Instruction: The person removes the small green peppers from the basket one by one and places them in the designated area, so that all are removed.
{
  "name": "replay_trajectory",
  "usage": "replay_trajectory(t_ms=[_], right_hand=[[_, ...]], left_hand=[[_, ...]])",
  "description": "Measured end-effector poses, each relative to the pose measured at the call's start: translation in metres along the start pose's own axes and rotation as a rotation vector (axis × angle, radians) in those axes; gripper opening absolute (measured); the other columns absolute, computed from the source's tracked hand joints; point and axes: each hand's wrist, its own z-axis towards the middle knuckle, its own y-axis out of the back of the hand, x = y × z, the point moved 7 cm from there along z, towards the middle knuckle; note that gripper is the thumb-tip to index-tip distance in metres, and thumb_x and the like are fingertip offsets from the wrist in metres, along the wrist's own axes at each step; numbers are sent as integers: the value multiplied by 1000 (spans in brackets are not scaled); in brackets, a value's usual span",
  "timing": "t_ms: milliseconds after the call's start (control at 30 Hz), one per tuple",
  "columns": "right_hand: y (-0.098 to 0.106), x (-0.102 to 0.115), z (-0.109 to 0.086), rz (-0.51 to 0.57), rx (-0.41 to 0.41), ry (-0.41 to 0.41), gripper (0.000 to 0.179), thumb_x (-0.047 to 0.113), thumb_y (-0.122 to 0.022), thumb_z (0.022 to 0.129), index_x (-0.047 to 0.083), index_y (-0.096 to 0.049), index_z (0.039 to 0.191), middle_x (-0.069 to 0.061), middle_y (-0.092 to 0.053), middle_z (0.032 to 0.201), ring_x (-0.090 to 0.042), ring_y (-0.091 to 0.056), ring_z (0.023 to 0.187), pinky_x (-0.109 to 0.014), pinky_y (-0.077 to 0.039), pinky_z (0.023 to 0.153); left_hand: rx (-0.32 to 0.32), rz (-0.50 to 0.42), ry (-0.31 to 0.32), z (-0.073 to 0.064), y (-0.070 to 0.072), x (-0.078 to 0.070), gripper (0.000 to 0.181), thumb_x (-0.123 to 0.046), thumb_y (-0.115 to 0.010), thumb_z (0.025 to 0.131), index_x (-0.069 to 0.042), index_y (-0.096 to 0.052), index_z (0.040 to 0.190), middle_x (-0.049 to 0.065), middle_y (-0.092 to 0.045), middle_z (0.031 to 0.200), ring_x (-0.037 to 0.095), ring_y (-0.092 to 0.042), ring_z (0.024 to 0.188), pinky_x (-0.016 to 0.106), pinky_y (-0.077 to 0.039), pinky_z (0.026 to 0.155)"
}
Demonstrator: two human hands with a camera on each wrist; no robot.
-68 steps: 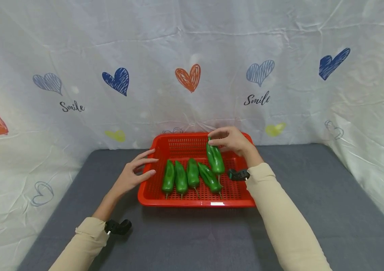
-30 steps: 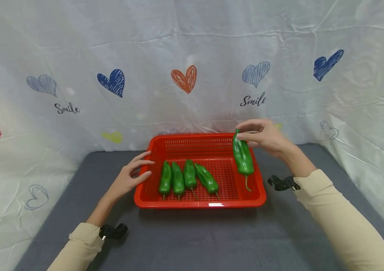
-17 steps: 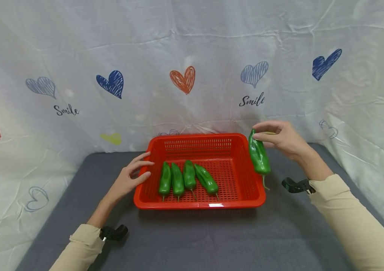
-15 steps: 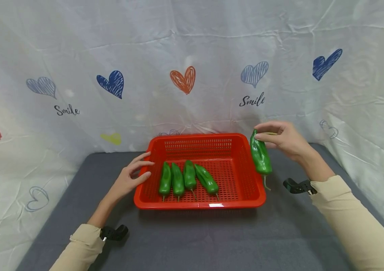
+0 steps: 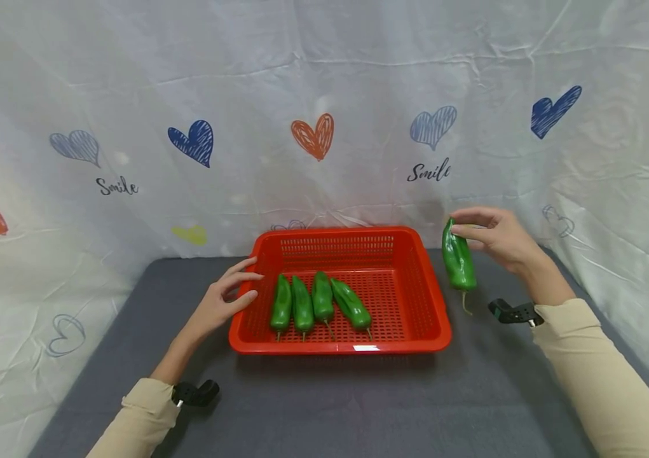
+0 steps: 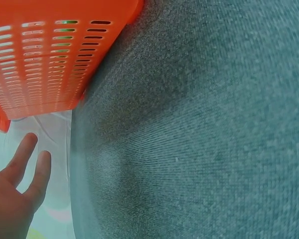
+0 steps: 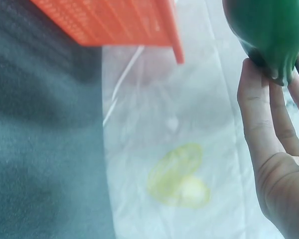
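My right hand pinches a green pepper by its pointed tip, so its stem hangs down. It is just to the right of the red plastic basket. In the right wrist view the fingertips grip the narrow end of the pepper. My left hand is at the basket's left rim, fingers spread and relaxed. In the left wrist view the left hand shows beside the slotted basket wall. Several green peppers lie side by side in the basket's left half, the rightmost pepper slanted.
A dark grey cloth covers the table under the basket. Behind it hangs a white sheet printed with hearts and "Smile". A black wrist camera is strapped to the left wrist, another wrist camera to the right.
The right hand has carried the pepper from above the basket, across the right rim, to beyond it on the right. The left hand has stayed at the left rim.
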Motion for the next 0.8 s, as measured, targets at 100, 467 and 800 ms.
replay_trajectory(t_ms=[100,467,800], right_hand=[[11,-9,2,42,-8,1,29,0,-71,95,-4,-68,123,-3,-71,109,-18,-66,95,-34,-56,80],[42,-51,-2,-5,-65,-84,28,7,-73,95,8,-72,123,6,-70,110,-12,-65,99,-30,-56,77],[38,-80,2,-135,-43,-158,47,18,-74,96,-1,-60,137,12,-66,111,-7,-63,100,-28,-55,79]], left_hand=[[0,0,-6,0,0,0,36,2,-63,98,-3,-63,134,10,-34,160,36,-38,141,69,-37,100],[-6,-6,-16,0,-1,0,36,3,-63,97,0,-63,133,12,-35,159,37,-38,141,66,-40,98],[-9,-21,-8,0,-1,-1,37,2,-64,97,-1,-63,134,11,-34,160,37,-36,141,68,-38,99]])
